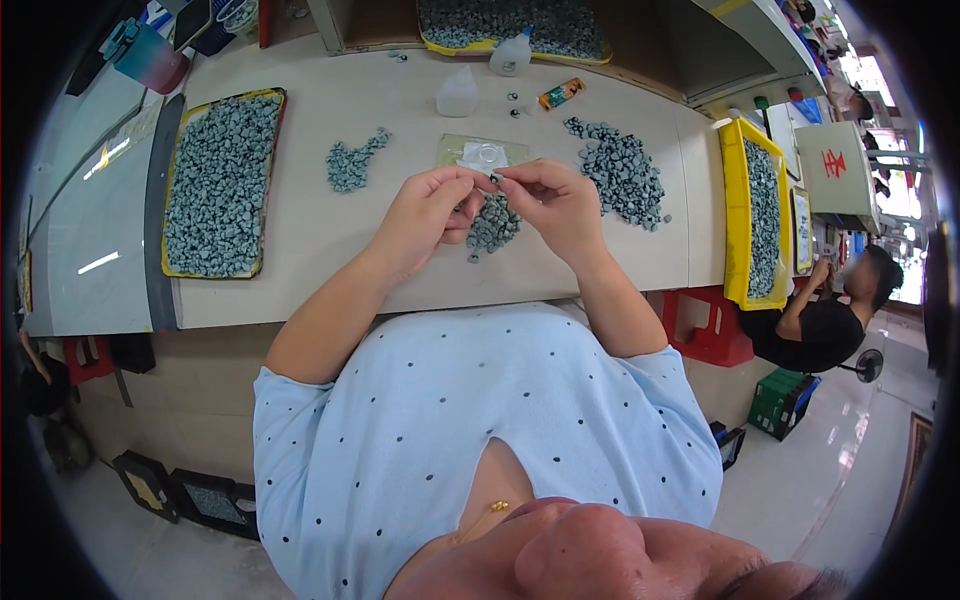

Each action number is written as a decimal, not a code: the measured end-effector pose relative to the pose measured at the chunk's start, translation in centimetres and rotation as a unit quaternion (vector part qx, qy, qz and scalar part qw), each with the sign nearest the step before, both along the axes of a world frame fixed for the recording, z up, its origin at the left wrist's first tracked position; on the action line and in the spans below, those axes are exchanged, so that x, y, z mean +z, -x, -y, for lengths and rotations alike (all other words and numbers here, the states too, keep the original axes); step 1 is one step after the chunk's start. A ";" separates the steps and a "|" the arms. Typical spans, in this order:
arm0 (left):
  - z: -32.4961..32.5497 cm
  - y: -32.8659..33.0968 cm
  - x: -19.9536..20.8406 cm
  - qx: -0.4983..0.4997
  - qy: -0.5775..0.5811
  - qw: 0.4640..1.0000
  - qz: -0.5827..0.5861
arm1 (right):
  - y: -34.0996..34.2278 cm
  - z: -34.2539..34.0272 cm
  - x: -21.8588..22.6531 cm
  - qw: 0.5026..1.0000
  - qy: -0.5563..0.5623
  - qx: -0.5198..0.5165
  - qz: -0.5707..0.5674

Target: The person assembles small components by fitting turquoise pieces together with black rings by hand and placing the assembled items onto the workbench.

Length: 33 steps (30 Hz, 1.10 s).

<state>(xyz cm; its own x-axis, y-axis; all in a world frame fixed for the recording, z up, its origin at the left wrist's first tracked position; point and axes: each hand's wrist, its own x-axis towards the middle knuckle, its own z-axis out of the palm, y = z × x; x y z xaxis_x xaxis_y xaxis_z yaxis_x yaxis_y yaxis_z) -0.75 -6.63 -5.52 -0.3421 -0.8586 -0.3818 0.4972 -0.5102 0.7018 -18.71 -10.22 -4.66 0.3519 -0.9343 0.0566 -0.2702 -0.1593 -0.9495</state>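
Over the white table, my left hand (425, 215) and my right hand (557, 208) meet fingertip to fingertip. Pinched between them is a small dark grey-green piece (495, 178), too small to make out its kind. Both hands are closed, the left one's other fingers curled. Under and between them lies a small pile of grey-green pieces (492, 228). Just beyond my fingertips is a flat pale yellowish pad (455, 150) with a clear round item (486, 154) on it. A larger heap of pieces (620, 175) lies right of my right hand, a smaller group (350, 163) to the left.
A yellow-edged tray (167, 240) full of pieces lies at the left, a yellow bin (737, 210) at the right. At the back are two white squeeze bottles (457, 95), an orange-green packet (561, 94) and a shelf. Another person (825, 310) sits at far right.
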 end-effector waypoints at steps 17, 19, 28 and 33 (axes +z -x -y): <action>0.0 0.1 -1.0 0.070 0.013 0.996 0.057 | 1.1 2.6 -1.4 0.871 0.432 0.079 -0.218; 0.0 -0.1 -1.0 0.062 0.019 0.996 0.057 | 1.1 2.7 -1.8 0.859 0.452 0.085 -0.227; -0.4 -0.2 -0.8 0.066 -0.007 0.996 0.053 | 0.8 2.4 -1.9 0.836 0.471 0.101 -0.262; -0.4 -0.5 -0.6 0.053 -0.014 0.996 0.068 | 0.5 2.5 -2.0 0.834 0.475 0.107 -0.258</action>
